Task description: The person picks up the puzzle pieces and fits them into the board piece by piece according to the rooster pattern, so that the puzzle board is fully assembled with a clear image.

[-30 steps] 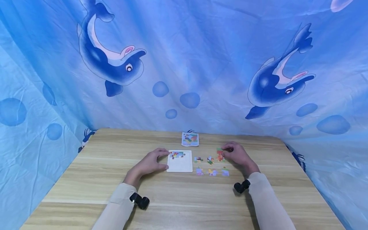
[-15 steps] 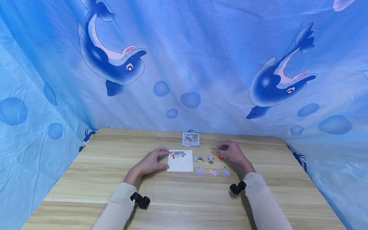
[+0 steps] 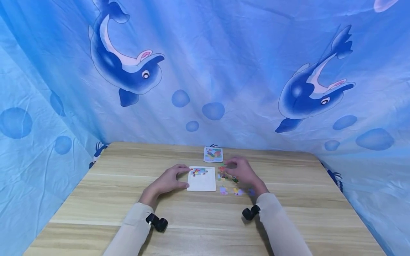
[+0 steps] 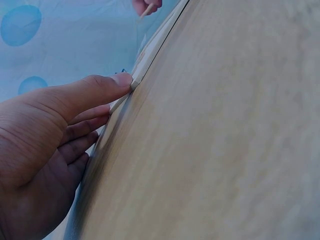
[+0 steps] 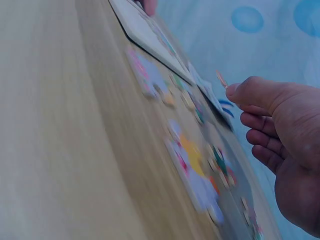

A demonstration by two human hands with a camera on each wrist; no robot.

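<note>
A white puzzle tray (image 3: 201, 183) lies flat on the table, with joined pieces (image 3: 198, 171) along its top left. My left hand (image 3: 168, 180) rests at the tray's left edge, thumb near the lower corner and index finger near the upper one. In the left wrist view the thumb touches the tray's rim (image 4: 145, 65). Just right of the tray, my right hand (image 3: 241, 171) pinches a red and green puzzle piece (image 3: 221, 168) between thumb and index finger, raised off the table. The right wrist view shows that piece (image 5: 221, 79) edge-on.
Several loose puzzle pieces lie right of the tray, among them a lilac piece (image 3: 223, 191) and a yellow and lilac piece (image 3: 237, 191). Some are partly under the right hand. A picture card (image 3: 213, 154) lies behind the tray, before a blue dolphin curtain (image 3: 237, 71).
My right hand has lifted the red and green piece and carried it left, from the right end of the loose pieces to beside the tray. The left hand has stayed at the tray.
</note>
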